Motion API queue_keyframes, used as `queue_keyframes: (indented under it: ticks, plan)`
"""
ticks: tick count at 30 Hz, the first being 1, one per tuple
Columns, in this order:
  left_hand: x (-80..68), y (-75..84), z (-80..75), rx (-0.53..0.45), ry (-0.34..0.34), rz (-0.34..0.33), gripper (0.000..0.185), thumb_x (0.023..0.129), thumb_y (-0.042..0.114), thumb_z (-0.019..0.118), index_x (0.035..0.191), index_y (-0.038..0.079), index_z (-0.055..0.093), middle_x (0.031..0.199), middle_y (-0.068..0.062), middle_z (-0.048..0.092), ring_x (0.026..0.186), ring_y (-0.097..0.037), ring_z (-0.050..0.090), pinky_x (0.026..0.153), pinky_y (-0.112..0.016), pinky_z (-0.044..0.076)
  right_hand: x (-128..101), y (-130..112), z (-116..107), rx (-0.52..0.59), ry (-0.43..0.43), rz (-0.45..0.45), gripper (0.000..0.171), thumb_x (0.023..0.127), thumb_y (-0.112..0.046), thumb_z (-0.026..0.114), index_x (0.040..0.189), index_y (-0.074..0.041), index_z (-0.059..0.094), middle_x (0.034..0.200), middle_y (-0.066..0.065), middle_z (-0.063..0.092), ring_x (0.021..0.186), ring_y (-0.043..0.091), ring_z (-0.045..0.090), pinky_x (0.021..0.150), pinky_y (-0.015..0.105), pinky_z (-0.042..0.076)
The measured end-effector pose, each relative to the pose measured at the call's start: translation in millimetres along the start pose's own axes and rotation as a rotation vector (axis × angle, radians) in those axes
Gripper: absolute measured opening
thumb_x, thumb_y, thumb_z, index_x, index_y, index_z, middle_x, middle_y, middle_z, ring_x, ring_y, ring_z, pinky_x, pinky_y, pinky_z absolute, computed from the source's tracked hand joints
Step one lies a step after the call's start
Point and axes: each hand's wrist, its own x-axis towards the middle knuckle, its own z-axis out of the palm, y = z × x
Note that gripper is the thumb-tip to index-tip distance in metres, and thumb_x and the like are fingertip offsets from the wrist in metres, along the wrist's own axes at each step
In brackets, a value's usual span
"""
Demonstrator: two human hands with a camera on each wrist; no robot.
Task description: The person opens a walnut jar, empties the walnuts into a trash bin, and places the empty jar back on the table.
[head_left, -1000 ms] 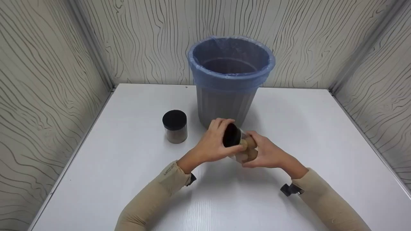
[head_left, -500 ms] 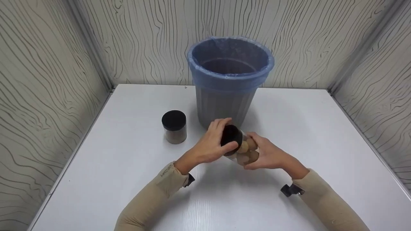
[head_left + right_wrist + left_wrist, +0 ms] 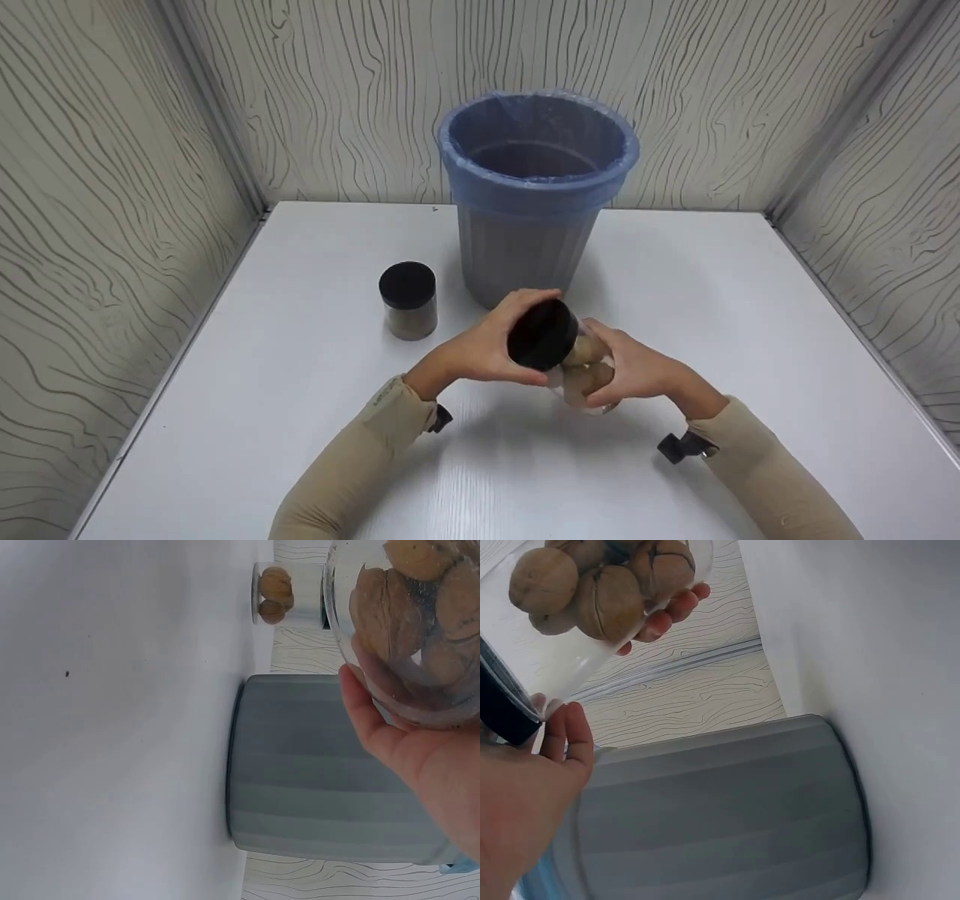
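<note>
Both hands hold a clear jar [image 3: 570, 664] of walnuts [image 3: 609, 604] above the table in front of the bin. It is tilted, its black lid [image 3: 541, 335] toward the left and its base toward the lower right. My left hand [image 3: 484, 352] grips the lid, thumb and fingers spread around its edge. The right hand [image 3: 646, 373] grips the clear body near the base, as the right wrist view also shows. To the left, a second jar [image 3: 411, 322] with a black lid stands upright on the table; walnuts [image 3: 276, 586] lie at its bottom.
A grey trash bin [image 3: 517, 251] with a blue liner [image 3: 540, 199] folded over its rim stands just behind the hands. The white table [image 3: 247, 390] is bordered by wood-patterned walls [image 3: 345, 90] at the back and both sides.
The held jar has come slightly lower, its lid turning more toward the head camera. My left thumb has moved from across the lid to its lower edge. The second jar stays put.
</note>
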Motion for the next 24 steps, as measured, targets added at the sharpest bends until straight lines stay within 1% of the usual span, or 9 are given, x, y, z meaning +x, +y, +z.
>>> queue_keyframes:
  ticks: [4, 7, 10, 12, 13, 15, 18, 20, 24]
  plan:
    - [-0.2, 0.8, 1.2, 0.059, 0.018, -0.004, 0.097, 0.071, 0.035, 0.082, 0.149, 0.021, 0.026, 0.141, 0.000, 0.033, 0.124, -0.013, 0.032, 0.100, -0.035, 0.035, 0.5, 1.5, 1.1, -0.044, 0.018, -0.003, 0.080, 0.071, -0.014, 0.082, 0.136, -0.019, 0.037, 0.124, 0.006, 0.050, 0.111, 0.024, 0.047, 0.059, 0.038, 0.056]
    - [0.1, 1.4, 1.6, 0.110, 0.029, -0.004, 0.096, 0.071, 0.039, 0.081, 0.148, 0.020, 0.026, 0.140, -0.001, 0.032, 0.124, -0.013, 0.030, 0.099, -0.034, 0.036, 0.6, 1.8, 1.1, -0.101, 0.047, 0.002, 0.081, 0.070, -0.018, 0.083, 0.136, -0.020, 0.037, 0.123, 0.003, 0.052, 0.110, 0.023, 0.049, 0.077, 0.036, 0.052]
    - [0.6, 2.2, 1.4, 0.144, 0.034, -0.001, 0.096, 0.071, 0.042, 0.080, 0.148, 0.020, 0.027, 0.140, -0.002, 0.031, 0.125, -0.013, 0.029, 0.098, -0.034, 0.037, 1.1, 1.5, 0.4, -0.153, 0.074, 0.013, 0.082, 0.069, -0.021, 0.084, 0.136, -0.021, 0.037, 0.122, -0.001, 0.053, 0.108, 0.020, 0.050, 0.088, 0.036, 0.044]
    - [1.0, 2.4, 1.0, 0.166, 0.037, 0.005, 0.095, 0.071, 0.043, 0.080, 0.148, 0.020, 0.028, 0.140, -0.002, 0.031, 0.125, -0.014, 0.029, 0.098, -0.034, 0.036, 1.7, 0.8, 0.1, -0.176, 0.082, 0.026, 0.083, 0.069, -0.020, 0.085, 0.136, -0.020, 0.037, 0.122, -0.001, 0.053, 0.108, 0.019, 0.050, 0.090, 0.036, 0.041]
    - [1.0, 3.0, 0.9, 0.176, 0.037, 0.003, 0.095, 0.072, 0.044, 0.079, 0.148, 0.021, 0.028, 0.140, -0.002, 0.031, 0.125, -0.014, 0.029, 0.098, -0.034, 0.037, 2.2, -4.4, 0.7, -0.183, 0.083, 0.031, 0.083, 0.069, -0.018, 0.084, 0.136, -0.017, 0.036, 0.121, -0.001, 0.053, 0.107, 0.018, 0.050, 0.090, 0.036, 0.041]
    - [1.0, 3.5, 1.3, 0.198, 0.042, -0.006, 0.094, 0.072, 0.046, 0.078, 0.148, 0.023, 0.028, 0.139, -0.002, 0.032, 0.123, -0.014, 0.029, 0.097, -0.033, 0.037, 2.6, -5.0, 1.3, -0.199, 0.083, 0.034, 0.084, 0.069, -0.019, 0.084, 0.137, -0.017, 0.035, 0.122, -0.001, 0.053, 0.108, 0.017, 0.050, 0.090, 0.036, 0.041]
    - [0.4, 4.7, 2.2, 0.229, 0.050, -0.035, 0.092, 0.073, 0.049, 0.077, 0.148, 0.025, 0.029, 0.136, -0.002, 0.032, 0.121, -0.014, 0.031, 0.095, -0.033, 0.039, 3.2, -6.1, 2.9, -0.222, 0.090, 0.052, 0.085, 0.069, -0.021, 0.084, 0.138, -0.018, 0.034, 0.123, -0.003, 0.052, 0.109, 0.017, 0.049, 0.091, 0.038, 0.041]
    - [-0.3, 5.3, 3.0, 0.245, 0.059, -0.059, 0.090, 0.073, 0.050, 0.076, 0.147, 0.027, 0.031, 0.135, -0.003, 0.033, 0.120, -0.014, 0.032, 0.094, -0.033, 0.040, 3.1, -0.6, 3.0, -0.230, 0.095, 0.054, 0.086, 0.069, -0.026, 0.084, 0.138, -0.022, 0.033, 0.124, -0.006, 0.051, 0.110, 0.016, 0.049, 0.090, 0.040, 0.042]
    - [-1.5, 6.2, 4.6, 0.268, 0.082, -0.102, 0.086, 0.073, 0.050, 0.076, 0.144, 0.026, 0.035, 0.133, -0.002, 0.035, 0.117, -0.014, 0.034, 0.092, -0.032, 0.042, 3.6, 1.1, 4.1, -0.261, 0.112, 0.050, 0.086, 0.069, -0.030, 0.085, 0.138, -0.023, 0.034, 0.123, -0.008, 0.051, 0.108, 0.015, 0.050, 0.090, 0.041, 0.042]
